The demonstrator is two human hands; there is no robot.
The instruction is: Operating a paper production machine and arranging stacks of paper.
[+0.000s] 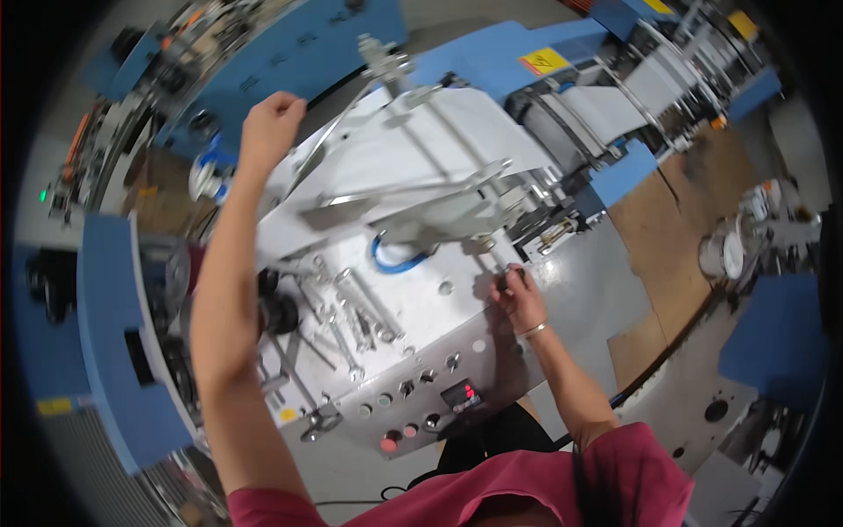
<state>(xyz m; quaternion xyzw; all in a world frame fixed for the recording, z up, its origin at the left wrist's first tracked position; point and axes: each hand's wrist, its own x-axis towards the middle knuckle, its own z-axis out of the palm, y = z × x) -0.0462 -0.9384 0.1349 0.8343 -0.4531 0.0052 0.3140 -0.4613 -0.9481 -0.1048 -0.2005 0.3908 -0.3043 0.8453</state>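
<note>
The right hand [522, 303] held a small, dark knob [508, 279]; the left hand [270, 130] curled far left, contents unclear.

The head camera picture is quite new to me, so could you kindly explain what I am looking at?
There is no robot here: a camera worn on a person's head looks down at their two bare hands, and its wide lens bends straight edges. The right hand grips a dark knob. The left hand is raised with fingers curled; whether it holds anything is unclear. On the metal worktop between the arms lie wrenches and a blue hose loop. Nearest the body is a button panel with a small display.
</note>
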